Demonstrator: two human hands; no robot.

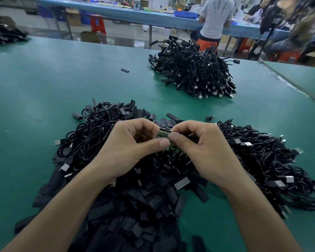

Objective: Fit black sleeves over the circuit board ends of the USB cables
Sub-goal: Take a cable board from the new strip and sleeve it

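Observation:
Both hands meet above a pile of black USB cables (pixel 91 135) and loose black sleeves (pixel 144 206). My left hand (pixel 129 148) pinches a small green circuit board (pixel 161 134) between thumb and fingers. My right hand (pixel 204 150) grips the board's right end, where a black sleeve (pixel 165 129) edge shows at its fingertips. How far the sleeve covers the board is hidden by my fingers. More green boards (pixel 175 150) show just below my thumbs.
Green table mat (pixel 44 84). A second heap of black cables (pixel 193 71) lies at the far right, and more cables (pixel 271 160) spread to my right. One stray sleeve (pixel 125 70) lies mid-table. A person (pixel 215 20) stands at a blue bench beyond.

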